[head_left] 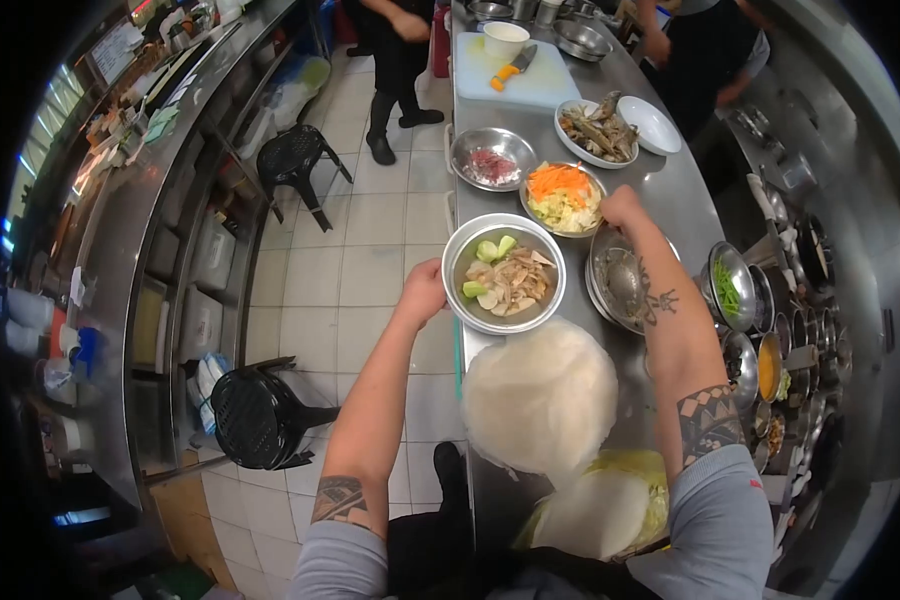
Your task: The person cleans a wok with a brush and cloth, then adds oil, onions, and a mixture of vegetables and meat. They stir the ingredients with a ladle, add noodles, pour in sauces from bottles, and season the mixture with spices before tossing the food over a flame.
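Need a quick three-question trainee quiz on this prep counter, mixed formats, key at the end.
1. Multiple choice: what does the left hand hold?
A) the orange-handled knife
B) the bowl of pale slices and green pieces
C) a black stool
2. True or false: the orange-handled knife lies on the cutting board.
3. Fill in: the right hand is at the edge of the bowl of shredded ____ and cabbage.

Key: 1 B; 2 true; 3 carrot

Black stools [260,418] on pale floor tiles [310,330] beside steel shelving [185,240].
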Action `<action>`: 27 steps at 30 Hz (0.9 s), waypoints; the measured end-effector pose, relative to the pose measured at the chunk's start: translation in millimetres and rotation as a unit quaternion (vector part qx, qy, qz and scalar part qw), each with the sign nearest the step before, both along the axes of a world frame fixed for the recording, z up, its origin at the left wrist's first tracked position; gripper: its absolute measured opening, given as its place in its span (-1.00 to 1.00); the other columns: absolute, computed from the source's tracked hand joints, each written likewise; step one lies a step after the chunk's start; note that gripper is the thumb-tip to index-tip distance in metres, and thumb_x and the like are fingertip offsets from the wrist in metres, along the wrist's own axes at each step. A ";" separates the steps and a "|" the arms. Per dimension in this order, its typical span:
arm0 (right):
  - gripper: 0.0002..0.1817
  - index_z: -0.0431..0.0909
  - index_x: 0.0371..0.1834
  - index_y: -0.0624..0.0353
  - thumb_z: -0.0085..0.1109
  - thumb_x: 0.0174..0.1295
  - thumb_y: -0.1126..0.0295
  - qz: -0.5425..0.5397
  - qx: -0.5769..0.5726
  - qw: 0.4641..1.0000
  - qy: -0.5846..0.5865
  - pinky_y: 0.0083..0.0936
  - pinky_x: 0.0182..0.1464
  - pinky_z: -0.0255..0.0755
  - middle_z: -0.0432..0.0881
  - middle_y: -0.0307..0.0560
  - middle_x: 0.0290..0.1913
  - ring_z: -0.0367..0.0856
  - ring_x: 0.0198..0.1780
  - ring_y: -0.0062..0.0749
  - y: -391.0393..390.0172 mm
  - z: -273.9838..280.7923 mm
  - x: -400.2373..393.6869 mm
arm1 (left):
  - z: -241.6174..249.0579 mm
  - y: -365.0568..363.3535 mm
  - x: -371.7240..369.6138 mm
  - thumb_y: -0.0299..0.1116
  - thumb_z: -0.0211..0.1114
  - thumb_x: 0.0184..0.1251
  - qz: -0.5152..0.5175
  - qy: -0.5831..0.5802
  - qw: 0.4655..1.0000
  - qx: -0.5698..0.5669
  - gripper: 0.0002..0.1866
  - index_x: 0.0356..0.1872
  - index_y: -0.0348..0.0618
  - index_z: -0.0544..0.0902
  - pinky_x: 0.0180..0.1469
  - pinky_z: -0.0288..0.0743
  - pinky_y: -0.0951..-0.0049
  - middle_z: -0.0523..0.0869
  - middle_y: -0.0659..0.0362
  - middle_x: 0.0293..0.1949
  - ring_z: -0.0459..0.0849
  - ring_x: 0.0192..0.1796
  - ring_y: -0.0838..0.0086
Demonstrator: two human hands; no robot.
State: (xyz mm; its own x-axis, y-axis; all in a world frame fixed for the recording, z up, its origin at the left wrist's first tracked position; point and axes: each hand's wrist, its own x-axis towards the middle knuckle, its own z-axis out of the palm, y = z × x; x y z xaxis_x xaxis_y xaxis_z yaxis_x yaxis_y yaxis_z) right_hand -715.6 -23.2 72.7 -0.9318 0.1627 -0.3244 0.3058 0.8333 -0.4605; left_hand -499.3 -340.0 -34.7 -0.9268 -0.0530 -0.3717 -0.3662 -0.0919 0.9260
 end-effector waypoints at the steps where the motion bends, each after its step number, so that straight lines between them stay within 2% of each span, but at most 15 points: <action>1: -0.78 0.51 -0.12 0.40 0.01 0.19 0.54 -0.016 -0.056 0.998 -0.009 -0.40 -0.66 0.37 0.62 0.10 -0.43 0.61 -0.58 -0.31 -1.9 6.8 5.7 | -0.9 0.4 0.5 -0.41 0.15 0.41 -0.011 0.021 0.999 -0.040 -0.77 0.00 -0.25 0.62 -0.31 0.65 0.39 0.75 0.07 -0.20 0.73 -0.30 0.45; 2: -0.76 0.48 -0.06 0.38 -0.03 0.21 0.57 -0.031 -0.110 0.993 -0.017 -0.47 -0.72 0.29 0.59 0.04 -0.45 0.57 -0.63 -0.41 -3.9 15.3 11.6 | -1.3 0.2 0.5 -0.42 0.15 0.41 -0.022 0.044 0.996 -0.078 -0.77 -0.01 -0.27 0.62 -0.31 0.65 0.38 0.75 0.06 -0.20 0.74 -0.30 0.44; 3: -0.68 0.37 0.08 0.33 -0.05 0.24 0.57 -0.065 -0.154 0.986 -0.019 -0.54 -0.75 0.21 0.58 -0.07 -0.46 0.50 -0.68 -0.53 -10.3 27.1 23.9 | 1.7 -0.3 -1.1 -0.42 0.16 0.41 -0.016 0.050 0.993 -0.101 -0.77 -0.02 -0.29 0.62 -0.30 0.65 0.38 0.75 0.05 -0.20 0.74 -0.31 0.43; 5: -0.67 0.35 0.09 0.32 -0.04 0.25 0.55 -0.095 -0.179 0.979 0.019 -0.54 -0.77 0.18 0.57 -0.10 -0.45 0.47 -0.70 -0.54 4.2 8.0 24.8 | 2.4 1.7 6.4 -0.43 0.17 0.40 -0.006 0.051 0.988 -0.145 -0.78 -0.05 -0.32 0.62 -0.28 0.66 0.38 0.75 0.04 -0.21 0.74 -0.33 0.41; 8: -0.69 0.33 0.08 0.29 -0.05 0.26 0.54 -0.122 -0.214 0.967 0.056 -0.57 -0.77 0.12 0.56 -0.13 -0.46 0.45 -0.71 -0.56 8.9 12.6 18.6 | -16.0 -0.7 7.9 -0.44 0.20 0.37 0.021 0.116 0.966 -0.231 -0.78 -0.03 -0.32 0.61 -0.26 0.66 0.37 0.74 0.02 -0.19 0.75 -0.29 0.39; 11: -0.76 0.37 0.01 0.25 -0.06 0.27 0.55 -0.163 -0.277 0.945 0.055 -0.61 -0.77 0.08 0.54 -0.14 -0.49 0.43 -0.70 -0.59 26.8 12.7 20.4 | 12.1 2.1 21.9 -0.43 0.11 0.44 0.049 0.089 0.991 -0.091 -0.82 -0.07 -0.34 0.53 -0.39 0.68 0.30 0.72 -0.02 -0.26 0.77 -0.31 0.30; 14: -0.82 0.42 -0.10 0.26 -0.08 0.25 0.59 -0.163 -0.319 0.933 0.032 -0.64 -0.76 0.11 0.54 -0.13 -0.51 0.46 -0.69 -0.59 39.0 13.9 11.5 | 35.0 3.7 30.7 -0.43 0.24 0.37 0.057 0.075 0.993 -0.066 -0.67 0.12 -0.24 0.53 -0.25 0.67 0.39 0.73 0.03 -0.11 0.74 -0.16 0.41; 15: -0.83 0.44 -0.14 0.27 -0.08 0.23 0.61 -0.153 -0.330 0.931 0.024 -0.65 -0.76 0.13 0.54 -0.11 -0.52 0.48 -0.69 -0.58 40.5 16.5 6.2 | 3.6 -0.1 23.1 -0.42 0.20 0.41 0.049 0.077 0.996 -0.017 -0.68 0.15 -0.20 0.51 -0.28 0.67 0.41 0.72 0.09 -0.12 0.74 -0.18 0.46; 18: -0.83 0.45 -0.14 0.24 -0.08 0.23 0.61 -0.199 -0.354 0.913 0.030 -0.68 -0.75 0.12 0.52 -0.17 -0.56 0.45 -0.70 -0.62 46.2 19.8 -0.9 | 13.0 -8.0 17.9 -0.43 0.15 0.44 0.022 -0.014 0.998 0.062 -0.69 0.15 -0.21 0.51 -0.32 0.66 0.45 0.71 0.12 -0.12 0.73 -0.22 0.48; 20: -0.84 0.45 -0.15 0.23 -0.08 0.24 0.60 -0.259 -0.395 0.880 0.042 -0.69 -0.75 0.12 0.52 -0.19 -0.57 0.45 -0.70 -0.63 43.8 22.1 -2.1 | 12.8 -5.7 16.9 -0.44 0.14 0.44 0.023 0.023 0.999 0.027 -0.70 0.15 -0.22 0.50 -0.33 0.65 0.48 0.71 0.12 -0.14 0.73 -0.24 0.48; 23: -0.84 0.45 -0.17 0.19 -0.10 0.24 0.59 -0.279 -0.394 0.873 0.065 -0.69 -0.74 0.12 0.51 -0.21 -0.58 0.44 -0.70 -0.64 50.2 23.4 -11.1 | 1.6 -2.6 24.5 -0.47 0.07 0.46 0.039 0.069 0.997 -0.012 -0.74 0.10 -0.28 0.49 -0.35 0.66 0.43 0.70 0.08 -0.18 0.73 -0.27 0.44; 26: -0.81 0.46 -0.16 0.17 -0.15 0.25 0.59 -0.267 -0.383 0.883 0.040 -0.72 -0.75 0.13 0.52 -0.20 -0.58 0.43 -0.71 -0.68 51.9 33.2 -11.2 | -4.7 -2.2 25.5 -0.48 0.03 0.48 0.059 0.080 0.995 -0.024 -0.76 0.08 -0.30 0.48 -0.36 0.67 0.40 0.69 0.05 -0.21 0.73 -0.28 0.41; 27: -0.80 0.46 -0.13 0.17 -0.15 0.26 0.59 -0.250 -0.417 0.873 0.023 -0.73 -0.75 0.13 0.54 -0.14 -0.56 0.42 -0.71 -0.69 51.1 29.8 -13.1 | -7.8 -0.8 27.9 -0.48 0.02 0.48 0.064 0.075 0.995 -0.023 -0.76 0.08 -0.30 0.48 -0.36 0.67 0.40 0.69 0.05 -0.21 0.72 -0.29 0.40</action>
